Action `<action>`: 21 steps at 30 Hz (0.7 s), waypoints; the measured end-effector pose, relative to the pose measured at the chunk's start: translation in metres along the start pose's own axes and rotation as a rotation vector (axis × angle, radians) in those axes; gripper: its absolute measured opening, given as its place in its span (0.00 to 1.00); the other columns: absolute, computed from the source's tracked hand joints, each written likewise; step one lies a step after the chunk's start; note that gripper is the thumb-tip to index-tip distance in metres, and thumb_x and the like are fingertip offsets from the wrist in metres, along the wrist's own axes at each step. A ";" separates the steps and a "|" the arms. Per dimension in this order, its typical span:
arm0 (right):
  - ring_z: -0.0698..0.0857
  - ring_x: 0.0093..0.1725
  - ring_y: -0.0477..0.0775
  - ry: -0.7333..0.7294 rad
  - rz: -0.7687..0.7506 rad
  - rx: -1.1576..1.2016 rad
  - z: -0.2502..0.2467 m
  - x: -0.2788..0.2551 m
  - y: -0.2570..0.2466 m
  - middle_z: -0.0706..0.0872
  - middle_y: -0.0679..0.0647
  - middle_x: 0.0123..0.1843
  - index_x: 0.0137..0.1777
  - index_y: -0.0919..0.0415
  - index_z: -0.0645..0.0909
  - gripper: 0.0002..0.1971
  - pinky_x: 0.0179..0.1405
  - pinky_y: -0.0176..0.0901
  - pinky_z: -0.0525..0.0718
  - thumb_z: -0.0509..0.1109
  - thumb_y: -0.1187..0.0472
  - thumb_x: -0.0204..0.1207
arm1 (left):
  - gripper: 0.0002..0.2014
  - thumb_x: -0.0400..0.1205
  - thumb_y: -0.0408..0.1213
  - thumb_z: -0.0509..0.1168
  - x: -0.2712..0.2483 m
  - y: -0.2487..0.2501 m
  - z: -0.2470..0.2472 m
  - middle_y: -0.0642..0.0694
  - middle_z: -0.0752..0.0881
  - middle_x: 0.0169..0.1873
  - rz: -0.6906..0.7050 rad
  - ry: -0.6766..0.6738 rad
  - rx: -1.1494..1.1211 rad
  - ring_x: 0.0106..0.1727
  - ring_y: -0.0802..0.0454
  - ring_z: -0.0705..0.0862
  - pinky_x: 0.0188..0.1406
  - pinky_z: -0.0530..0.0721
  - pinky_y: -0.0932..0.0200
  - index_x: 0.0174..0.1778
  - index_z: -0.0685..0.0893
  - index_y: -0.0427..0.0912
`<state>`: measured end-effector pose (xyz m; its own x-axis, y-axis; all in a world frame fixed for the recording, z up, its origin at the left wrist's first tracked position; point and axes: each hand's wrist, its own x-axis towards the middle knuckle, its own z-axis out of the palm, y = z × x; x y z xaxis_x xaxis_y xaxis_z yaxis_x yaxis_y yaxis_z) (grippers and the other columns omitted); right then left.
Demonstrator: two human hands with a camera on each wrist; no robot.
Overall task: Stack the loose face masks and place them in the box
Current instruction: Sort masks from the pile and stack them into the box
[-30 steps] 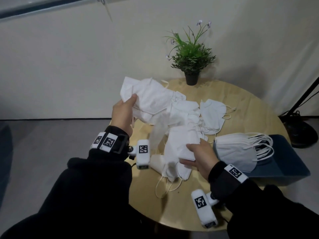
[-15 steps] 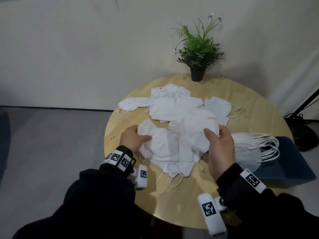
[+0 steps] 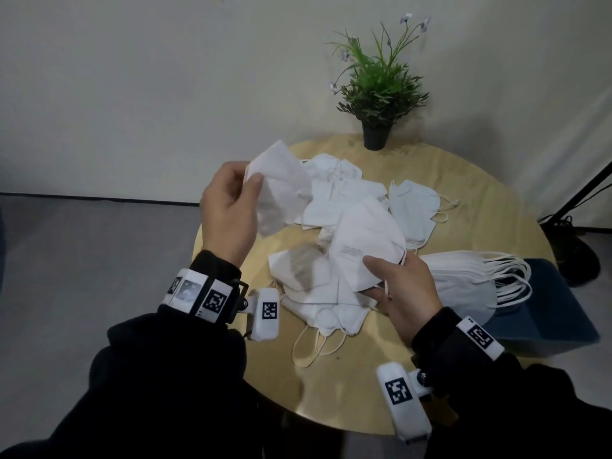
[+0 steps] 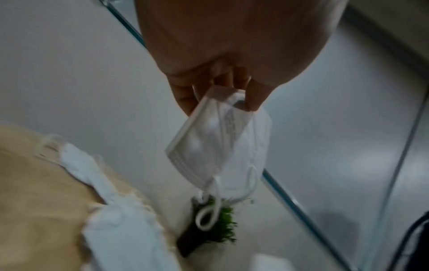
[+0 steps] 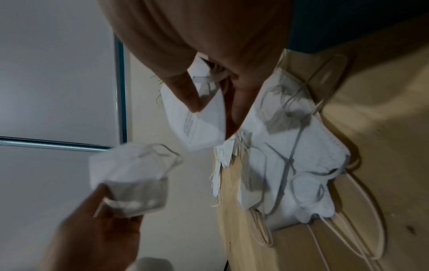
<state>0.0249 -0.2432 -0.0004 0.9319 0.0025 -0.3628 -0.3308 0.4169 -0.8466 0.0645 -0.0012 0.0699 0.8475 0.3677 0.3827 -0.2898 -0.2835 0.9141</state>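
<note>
Left hand grip: thumb and fingers pinched on one folded white fabric face mask held up above the round light-wood surface; right hand grip pinches a second folded white mask just over the loose pile of white masks. To do this step well, I'd turn both masks the same way, folds and ear loops matching, lay one flat on the other, and lift clear so no dangling loop drags the pile. A neat stack of masks already lies in the dark blue box at the right edge, so most loose ones remain.
</note>
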 end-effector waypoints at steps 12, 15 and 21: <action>0.92 0.56 0.67 -0.224 -0.071 -0.013 0.003 -0.005 0.005 0.93 0.66 0.60 0.66 0.70 0.85 0.17 0.55 0.57 0.92 0.74 0.70 0.78 | 0.05 0.86 0.31 0.71 -0.057 -0.024 0.066 0.39 0.90 0.43 -0.499 -0.398 -0.261 0.44 0.43 0.87 0.48 0.84 0.48 0.51 0.88 0.31; 0.88 0.40 0.60 -0.117 -0.008 0.049 -0.002 0.001 0.001 0.88 0.65 0.44 0.48 0.69 0.83 0.20 0.37 0.45 0.86 0.84 0.56 0.66 | 0.05 0.86 0.31 0.71 -0.051 -0.030 0.059 0.48 0.93 0.44 -0.393 -0.278 -0.159 0.43 0.49 0.91 0.39 0.88 0.53 0.49 0.90 0.46; 0.73 0.27 0.52 -0.072 0.135 0.318 0.000 0.002 -0.018 0.69 0.53 0.28 0.41 0.58 0.75 0.12 0.34 0.46 0.80 0.72 0.55 0.83 | 0.19 0.88 0.31 0.64 -0.051 -0.032 0.051 0.43 0.86 0.47 -0.187 -0.238 -0.052 0.47 0.38 0.86 0.53 0.85 0.40 0.71 0.84 0.56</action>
<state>0.0328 -0.2505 0.0143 0.8947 0.1367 -0.4252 -0.3995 0.6708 -0.6248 0.0529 -0.0557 0.0143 0.9669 0.1892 0.1710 -0.1366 -0.1823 0.9737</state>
